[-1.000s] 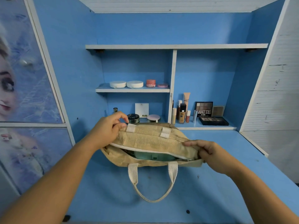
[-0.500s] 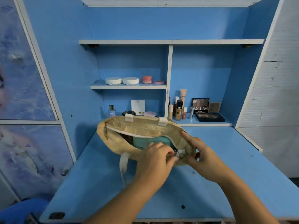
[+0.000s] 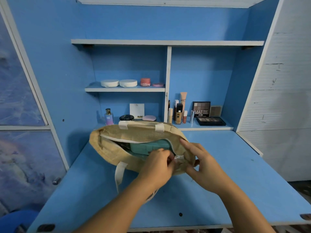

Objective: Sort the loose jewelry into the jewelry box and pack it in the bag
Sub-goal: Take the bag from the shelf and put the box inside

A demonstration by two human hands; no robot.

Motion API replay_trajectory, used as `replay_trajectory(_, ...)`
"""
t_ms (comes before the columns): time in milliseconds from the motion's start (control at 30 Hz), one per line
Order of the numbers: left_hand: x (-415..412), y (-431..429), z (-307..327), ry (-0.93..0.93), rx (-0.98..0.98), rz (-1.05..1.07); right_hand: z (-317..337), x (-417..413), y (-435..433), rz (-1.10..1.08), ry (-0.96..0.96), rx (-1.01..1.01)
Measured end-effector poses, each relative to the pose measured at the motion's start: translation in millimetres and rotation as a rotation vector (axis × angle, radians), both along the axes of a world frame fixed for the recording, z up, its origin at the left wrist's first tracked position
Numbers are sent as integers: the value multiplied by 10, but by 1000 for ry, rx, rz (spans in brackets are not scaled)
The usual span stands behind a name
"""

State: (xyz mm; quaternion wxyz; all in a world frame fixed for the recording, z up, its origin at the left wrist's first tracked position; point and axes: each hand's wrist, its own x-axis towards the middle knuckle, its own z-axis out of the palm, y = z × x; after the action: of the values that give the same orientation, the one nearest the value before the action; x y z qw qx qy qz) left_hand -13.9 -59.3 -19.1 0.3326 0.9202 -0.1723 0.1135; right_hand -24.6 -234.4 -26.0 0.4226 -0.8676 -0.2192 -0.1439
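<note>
A tan woven bag [image 3: 138,133] with white handles lies on the blue desk [image 3: 235,174], its zip mouth open toward me. Inside it shows the teal jewelry box [image 3: 149,146], partly hidden by the bag's edge. My left hand [image 3: 157,167] pinches the zip pull at the right end of the opening. My right hand [image 3: 200,162] grips the bag's right end, thumb on the near side and fingers stretched along the top edge. No loose jewelry is visible.
Behind the bag, the lower shelf holds a perfume bottle [image 3: 109,116], compacts, foundation bottles [image 3: 178,113] and eyeshadow palettes [image 3: 210,121]. White round jars [image 3: 118,83] sit on the upper shelf. A white wall stands at the right, a pictured cabinet door [image 3: 21,101] at the left.
My left hand left the bag's far left corner and came to the zip at the right end. My right hand shifted its hold on the right end. The camera moved closer.
</note>
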Motion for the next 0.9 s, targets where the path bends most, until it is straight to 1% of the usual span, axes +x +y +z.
replay_trajectory(100,-38,53,42,-30,-12,-46,26,-23,29,-157,-81,-127)
replay_trajectory(200,-101,67,124,-50,-14,-77,48,-55,131,-308,-200,-219)
replay_trajectory(333,-186,78,176,-59,6,-54,-27,-35,258,-360,-375,-285)
replay_trajectory(400,-224,97,175,-99,48,23,-65,-27,280,-361,-392,-315)
replay_trajectory(533,-258,158,156,-253,209,227,-112,-52,289,-356,-411,-323)
replay_trajectory(667,-248,229,65,-310,306,288,-110,-100,306,-352,-439,-293)
replay_trajectory(733,-250,253,29,-379,323,307,-123,-109,326,-342,-461,-285)
replay_trajectory(800,-221,391,-7,-432,342,392,-139,-112,268,-366,-456,-240)
replay_trajectory(900,-172,836,-44,-440,319,614,-140,-96,1,-417,-394,-112)
